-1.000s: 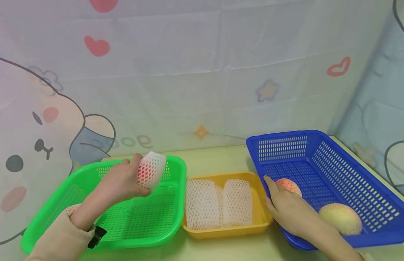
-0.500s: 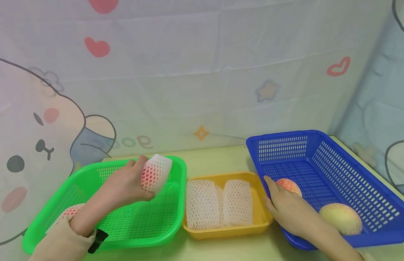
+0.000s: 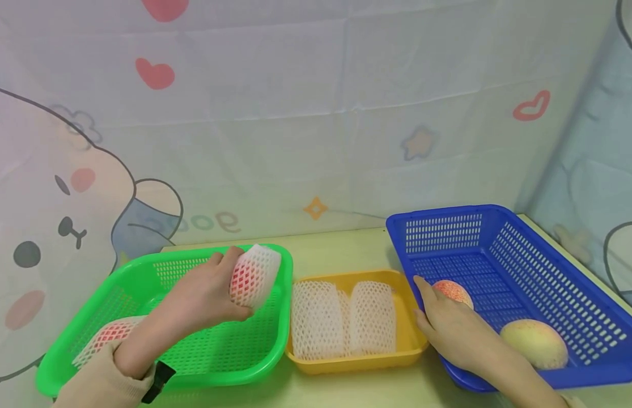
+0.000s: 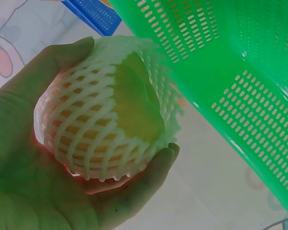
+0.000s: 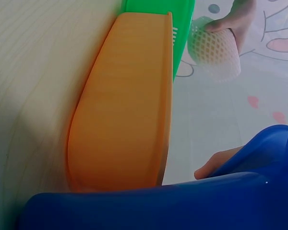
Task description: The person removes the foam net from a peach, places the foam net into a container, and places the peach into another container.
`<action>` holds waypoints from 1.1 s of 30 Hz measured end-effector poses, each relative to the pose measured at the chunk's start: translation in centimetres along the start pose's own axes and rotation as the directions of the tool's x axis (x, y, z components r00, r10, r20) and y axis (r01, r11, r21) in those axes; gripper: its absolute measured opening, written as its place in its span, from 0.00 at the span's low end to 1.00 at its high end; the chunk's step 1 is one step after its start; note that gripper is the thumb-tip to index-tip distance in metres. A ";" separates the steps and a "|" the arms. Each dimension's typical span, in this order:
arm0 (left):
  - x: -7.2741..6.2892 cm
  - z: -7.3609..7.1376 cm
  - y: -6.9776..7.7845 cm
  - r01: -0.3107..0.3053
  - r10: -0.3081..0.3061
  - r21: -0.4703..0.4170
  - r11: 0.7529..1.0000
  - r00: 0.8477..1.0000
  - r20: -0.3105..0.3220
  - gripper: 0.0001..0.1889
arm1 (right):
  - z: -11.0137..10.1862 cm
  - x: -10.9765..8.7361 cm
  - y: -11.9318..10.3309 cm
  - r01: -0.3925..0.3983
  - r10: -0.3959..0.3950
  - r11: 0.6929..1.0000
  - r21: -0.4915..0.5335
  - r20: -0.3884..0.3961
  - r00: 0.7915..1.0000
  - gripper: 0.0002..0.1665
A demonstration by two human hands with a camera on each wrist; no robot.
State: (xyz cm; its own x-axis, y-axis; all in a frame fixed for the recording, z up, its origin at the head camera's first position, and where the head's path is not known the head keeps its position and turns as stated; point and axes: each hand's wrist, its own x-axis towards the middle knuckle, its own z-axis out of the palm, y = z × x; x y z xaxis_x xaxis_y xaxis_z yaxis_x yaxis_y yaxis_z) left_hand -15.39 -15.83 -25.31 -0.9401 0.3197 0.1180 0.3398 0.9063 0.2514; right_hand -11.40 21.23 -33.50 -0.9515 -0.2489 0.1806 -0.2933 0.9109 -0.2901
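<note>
As a person's left hand (image 3: 208,294) holds a fruit in a white foam net (image 3: 255,277) left of center, thumb and fingers curled around its sides, the right hand (image 3: 453,326) rests on the left rim of a blue basket (image 3: 576,292) at lower right; its remaining fingers are hidden, so whether it grips the rim cannot be told. Raised above a green basket (image 3: 289,317), the netted fruit glows pink-red through the mesh, and the left wrist view shows its creased flesh-toned skin at the net's open end. Inside the green basket, at lower left, lies a second netted fruit (image 3: 109,335), partly hidden by the forearm. Between the two baskets, at lower center, sits a shallow yellow tray (image 3: 356,364) holding foam nets, one standing out at its left (image 3: 316,323), another at its right (image 3: 373,320), with more mesh showing between them. Within the blue basket are two bare fruits: a speckled red one (image 3: 454,292) just beside the right hand and a pale yellow one (image 3: 534,343) near the front rim. All three containers stand on a light counter (image 3: 336,249) before a printed cloth (image 3: 295,141) with hearts, stars and a cartoon animal.
</note>
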 end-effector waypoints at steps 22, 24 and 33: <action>-1.7 0.4 2.6 -0.074 0.075 0.007 0.997 0.997 -0.020 0.44 | -0.1 0.0 0.0 -0.004 0.004 1.000 0.001 0.008 1.000 0.34; -1.8 0.4 2.9 -0.073 0.073 0.005 0.997 0.997 -0.021 0.44 | -0.1 0.0 0.0 -0.004 0.004 1.000 0.001 0.009 1.000 0.34; -2.5 0.7 4.0 -0.089 0.089 -0.016 0.996 0.996 -0.027 0.42 | -0.1 0.0 0.0 0.004 -0.004 1.000 -0.006 -0.002 1.000 0.34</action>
State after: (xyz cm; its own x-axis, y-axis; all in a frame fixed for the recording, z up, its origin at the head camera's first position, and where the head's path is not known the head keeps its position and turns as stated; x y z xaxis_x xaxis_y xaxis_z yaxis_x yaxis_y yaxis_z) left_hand -11.75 -12.83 -25.27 -0.9051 0.3915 0.1657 0.4228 0.8696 0.2551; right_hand -11.39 21.25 -33.43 -0.9501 -0.2521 0.1836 -0.2967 0.9119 -0.2836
